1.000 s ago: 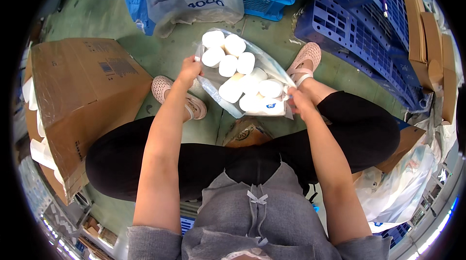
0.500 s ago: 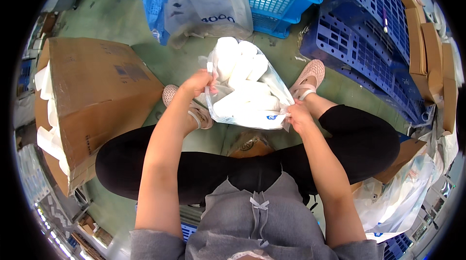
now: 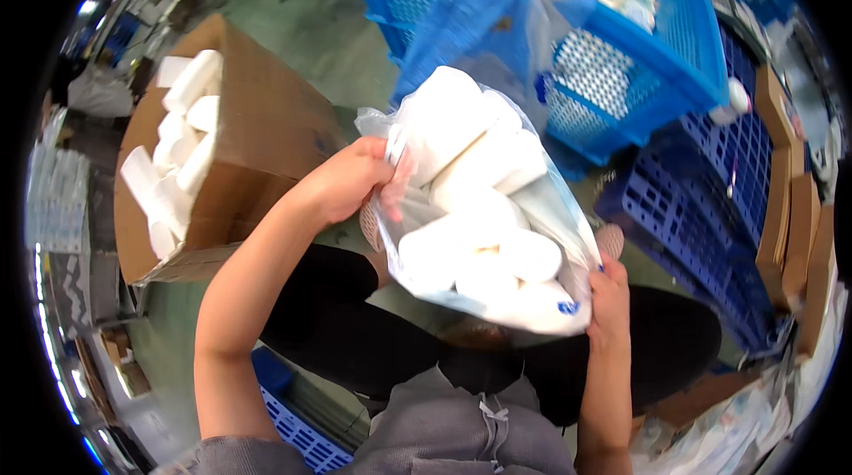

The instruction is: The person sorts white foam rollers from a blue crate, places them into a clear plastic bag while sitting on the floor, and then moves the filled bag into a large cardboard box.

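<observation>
A clear plastic bag (image 3: 581, 240) with white and blue print hangs between my hands, its mouth spread toward me. Several white rolls (image 3: 479, 213), which look like paper rolls, lie jumbled inside it. My left hand (image 3: 357, 179) is closed on the bag's left rim, and some of its fingers show through the plastic. At the lower right corner, my right hand (image 3: 609, 299) pinches the rim. The bag is held up above my legs, tilted so that its far end is higher in view.
To the left, an open cardboard box (image 3: 257, 120) holds more white rolls (image 3: 182, 133). Ahead stands a blue plastic crate (image 3: 683, 76) with a blue bag (image 3: 470, 23) against it. Dark blue pallets (image 3: 683, 209) and cardboard pieces (image 3: 781, 227) are at the right.
Both hands have raised the bag, which now looks larger and closer. The view has shifted, so more of the crate and the box's inside shows.
</observation>
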The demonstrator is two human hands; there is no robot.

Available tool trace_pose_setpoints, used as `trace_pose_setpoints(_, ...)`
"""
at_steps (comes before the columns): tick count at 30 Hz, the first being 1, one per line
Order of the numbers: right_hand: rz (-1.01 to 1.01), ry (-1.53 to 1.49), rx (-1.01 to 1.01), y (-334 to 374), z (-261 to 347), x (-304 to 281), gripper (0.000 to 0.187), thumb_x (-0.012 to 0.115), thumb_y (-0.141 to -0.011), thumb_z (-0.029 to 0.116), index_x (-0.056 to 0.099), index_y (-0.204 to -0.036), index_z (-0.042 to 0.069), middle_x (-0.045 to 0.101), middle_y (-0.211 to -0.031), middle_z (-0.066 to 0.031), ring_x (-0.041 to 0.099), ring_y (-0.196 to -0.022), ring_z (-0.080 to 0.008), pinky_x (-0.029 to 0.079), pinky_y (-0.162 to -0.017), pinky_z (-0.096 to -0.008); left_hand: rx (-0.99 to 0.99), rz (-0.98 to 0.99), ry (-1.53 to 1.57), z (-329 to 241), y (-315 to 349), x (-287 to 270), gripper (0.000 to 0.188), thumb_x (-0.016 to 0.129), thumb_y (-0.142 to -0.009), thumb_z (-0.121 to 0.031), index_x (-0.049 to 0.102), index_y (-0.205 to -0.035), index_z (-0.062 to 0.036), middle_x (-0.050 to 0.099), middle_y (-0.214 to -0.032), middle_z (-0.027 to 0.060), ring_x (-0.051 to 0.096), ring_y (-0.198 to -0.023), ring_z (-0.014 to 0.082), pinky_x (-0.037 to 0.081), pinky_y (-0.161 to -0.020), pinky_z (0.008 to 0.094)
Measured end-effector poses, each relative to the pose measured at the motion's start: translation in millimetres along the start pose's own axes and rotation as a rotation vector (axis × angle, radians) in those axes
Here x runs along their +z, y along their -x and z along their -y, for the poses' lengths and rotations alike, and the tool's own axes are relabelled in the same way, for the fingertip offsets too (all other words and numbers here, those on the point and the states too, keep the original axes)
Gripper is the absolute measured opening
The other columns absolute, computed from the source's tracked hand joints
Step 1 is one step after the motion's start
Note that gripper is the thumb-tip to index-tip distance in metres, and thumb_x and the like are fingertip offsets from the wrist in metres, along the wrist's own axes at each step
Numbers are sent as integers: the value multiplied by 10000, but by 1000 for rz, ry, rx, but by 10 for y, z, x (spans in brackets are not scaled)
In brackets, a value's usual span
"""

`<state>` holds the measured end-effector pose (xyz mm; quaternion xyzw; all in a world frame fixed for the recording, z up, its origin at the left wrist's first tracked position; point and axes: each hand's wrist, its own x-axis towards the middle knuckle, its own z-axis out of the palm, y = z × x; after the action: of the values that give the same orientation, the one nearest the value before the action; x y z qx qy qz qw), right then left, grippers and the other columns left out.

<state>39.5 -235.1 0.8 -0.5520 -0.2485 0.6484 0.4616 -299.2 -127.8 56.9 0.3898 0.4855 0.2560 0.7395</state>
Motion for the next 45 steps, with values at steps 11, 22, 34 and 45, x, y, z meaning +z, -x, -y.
trace_pose_setpoints(11,474,173,-241,333,1147,1653,412,485,-705,14,583,-1072,-145,654,-965,-191,646,-798,-181,503,-724,-254,979,-156,180,-795,2343,-270,76,484,-736,12,481,-685,-45,457,-575,29,482,-474,121,408,-401,247)
trace_pose_setpoints(22,959,-172,247,-423,1324,4255,372,530,-842,207,499,-1117,-40,610,-945,-120,606,-826,-216,500,-763,-355,1163,-684,316,-1526,3549,-1835,77,423,-815,46,486,-854,25,510,-833,76,538,-744,150,483,-658,256)
trace_pose_setpoints(34,716,1119,-1375,-187,299,4385,679,705,-769,224,346,-1323,65,342,-1300,-230,479,-1098,-424,442,-868,-425,537,-2143,-700,-33,3070,-2881,845,612,-795,-552,360,-1341,42,389,-1352,246,404,-1229,377,330,-1021,416)
trace_pose_setpoints(45,720,783,-1029,-716,507,4722,178,630,-780,63,489,-713,-23,567,-663,-167,549,-627,-309,448,-619,-380,672,-1547,-175,292,3385,-3068,275,669,-833,-209,605,-1050,-52,632,-906,5,569,-830,86,440,-712,235)
